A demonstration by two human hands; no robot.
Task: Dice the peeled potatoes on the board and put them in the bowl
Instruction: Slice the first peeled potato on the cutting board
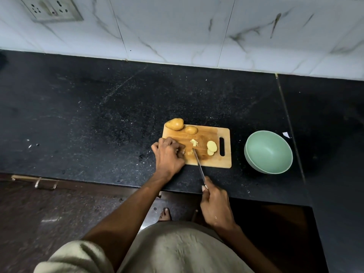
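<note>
A wooden cutting board (pixel 204 135) lies on the black counter. Two whole potatoes (pixel 175 124) (pixel 191 130) sit at its far left corner. Round potato slices (pixel 212 147) lie near the board's handle slot, and a few cut strips (pixel 194 142) lie in the middle. My left hand (pixel 169 155) rests with curled fingers on the board's left part, over a small potato piece that is mostly hidden. My right hand (pixel 215 205) grips a knife (pixel 199 164) by the handle, its tip down on the board next to small pieces (pixel 190 152). A pale green bowl (pixel 256 156) stands right of the board and holds nothing.
The black granite counter (pixel 98 119) ends at a white marble-tiled wall behind, with a socket plate (pixel 52 8) at the top left. A white scrap (pixel 286 134) lies beyond the bowl. Cabinet handles (pixel 45 183) sit under the counter's front edge.
</note>
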